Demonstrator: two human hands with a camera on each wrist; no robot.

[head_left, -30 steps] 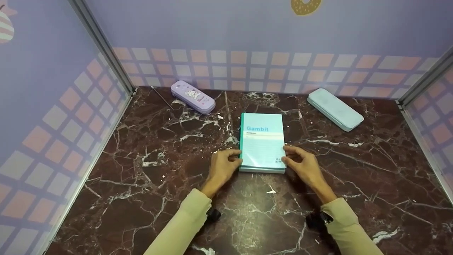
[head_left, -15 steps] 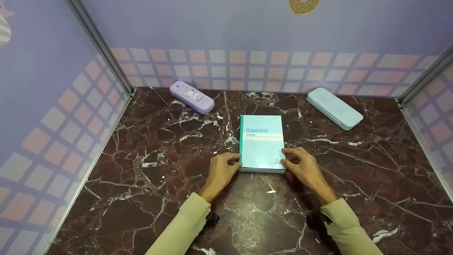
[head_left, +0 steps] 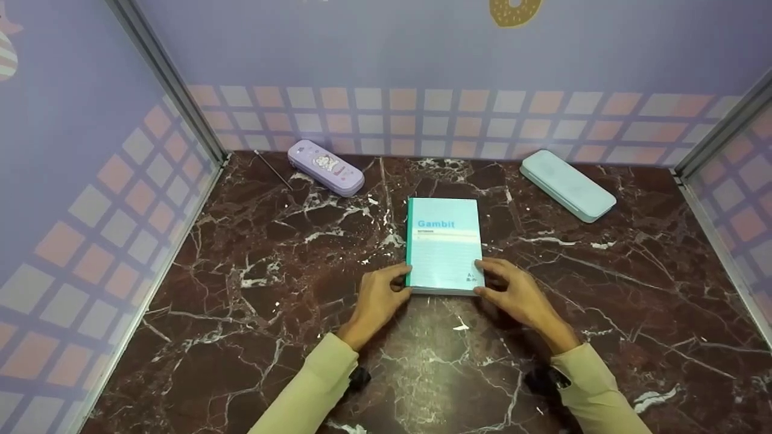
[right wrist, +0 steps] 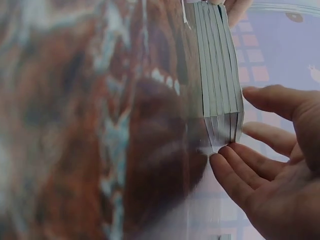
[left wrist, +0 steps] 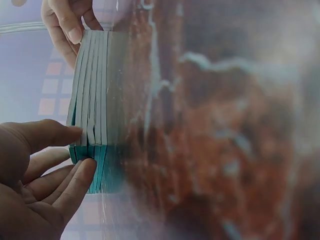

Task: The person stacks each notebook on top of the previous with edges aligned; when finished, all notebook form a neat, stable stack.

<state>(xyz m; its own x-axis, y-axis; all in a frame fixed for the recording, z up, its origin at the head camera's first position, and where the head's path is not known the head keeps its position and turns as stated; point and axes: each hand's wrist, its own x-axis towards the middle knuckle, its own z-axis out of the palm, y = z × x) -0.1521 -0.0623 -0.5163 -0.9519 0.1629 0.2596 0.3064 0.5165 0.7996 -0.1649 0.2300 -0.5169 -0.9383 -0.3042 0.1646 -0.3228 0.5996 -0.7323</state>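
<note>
A stack of several notebooks [head_left: 445,256] lies on the dark marbled table, its pale blue top cover marked "Gambit" and its spine green. At the lower left corner, my left hand [head_left: 379,298] touches the stack: the thumb is at the near page edges and the fingers lie along the spines [left wrist: 100,160]. My right hand [head_left: 520,296] is on the opposite side, thumb beside the top cover and fairly straight fingertips [right wrist: 220,162] at the lower corner. Both wrist views show the layered page edges [right wrist: 216,65], with slim gaps between some notebooks.
At the back left is a purple pencil case [head_left: 326,167] with a cartoon print, beside a thin dark stick [head_left: 272,170]. A pale mint case [head_left: 568,185] lies at the back right. Patterned panels [head_left: 422,54] enclose the table [head_left: 241,361] behind and at the sides.
Both hands have slid slightly toward the person along the stack's sides. The top notebook has moved nearer too, and its near edge sits closer in line with those beneath.
</note>
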